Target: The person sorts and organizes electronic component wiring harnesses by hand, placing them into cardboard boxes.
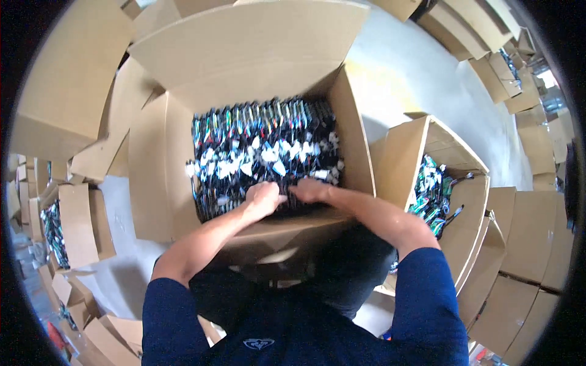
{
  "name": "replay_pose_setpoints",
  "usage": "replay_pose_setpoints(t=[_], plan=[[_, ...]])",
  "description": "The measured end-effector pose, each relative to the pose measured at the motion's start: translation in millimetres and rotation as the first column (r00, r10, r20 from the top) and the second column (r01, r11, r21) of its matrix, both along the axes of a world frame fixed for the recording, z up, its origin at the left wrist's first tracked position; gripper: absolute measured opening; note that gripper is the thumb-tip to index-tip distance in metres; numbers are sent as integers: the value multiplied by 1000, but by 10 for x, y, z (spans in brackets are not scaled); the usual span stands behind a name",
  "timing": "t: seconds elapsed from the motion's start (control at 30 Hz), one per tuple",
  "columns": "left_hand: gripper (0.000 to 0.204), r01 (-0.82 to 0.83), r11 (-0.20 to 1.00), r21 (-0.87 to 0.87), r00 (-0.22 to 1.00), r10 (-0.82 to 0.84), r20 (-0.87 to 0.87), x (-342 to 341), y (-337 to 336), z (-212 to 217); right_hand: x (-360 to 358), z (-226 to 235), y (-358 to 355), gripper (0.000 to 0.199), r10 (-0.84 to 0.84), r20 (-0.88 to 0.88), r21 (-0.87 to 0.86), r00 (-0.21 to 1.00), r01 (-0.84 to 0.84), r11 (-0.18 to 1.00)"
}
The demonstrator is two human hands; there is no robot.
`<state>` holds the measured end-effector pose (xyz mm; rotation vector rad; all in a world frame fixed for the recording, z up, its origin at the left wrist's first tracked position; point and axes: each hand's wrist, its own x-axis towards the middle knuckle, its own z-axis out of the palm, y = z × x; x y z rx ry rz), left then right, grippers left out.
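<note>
A large open cardboard box (244, 52) stands in front of me, holding rows of black wire harnesses (262, 125) with coloured wires and white connectors or tags. Both my hands reach over its near wall into the front rows. My left hand (264, 198) is closed, its fingers curled in among the harnesses near the middle. Just right of it, my right hand (311, 190) is closed as well, its fingertips down in the dark bundles. The hands are close together, a small gap between them. Exactly which harnesses the fingers hold is partly hidden and blurred.
At my right, a smaller open box (458, 143) holds tangled harnesses (433, 195) with green and white parts. Another box (85, 219) with harnesses stands at the left. Stacked cartons (67, 79) rise at the far left, and more cartons (531, 244) line the right side.
</note>
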<state>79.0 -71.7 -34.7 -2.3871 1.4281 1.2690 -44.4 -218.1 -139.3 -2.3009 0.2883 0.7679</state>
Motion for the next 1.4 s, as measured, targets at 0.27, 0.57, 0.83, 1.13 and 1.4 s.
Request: replay_pose_setpoints(t=[0.27,0.57,0.83,1.13,1.4], plan=[[41,206,566,-798,880,-464,-102,-131,-253,-347,-315,-734,4,39,-55,373,111,926,15,994],[40,422,521,-742,852,-508,128,125,-561,-967,-294,18,-76,49,-73,60,38,996,71,997],[36,253,587,-769,901,-433,-34,112,-621,-1049,-383,-478,-74,49,-236,662,175,711,160,971],[34,386,630,-674,862,-507,19,152,-551,-1056,-267,-152,57,46,-286,-109,53,952,293,955],[46,483,566,-668,843,-508,178,113,-250,-1012,-176,-91,195,51,-76,24,-91,997,78,993]])
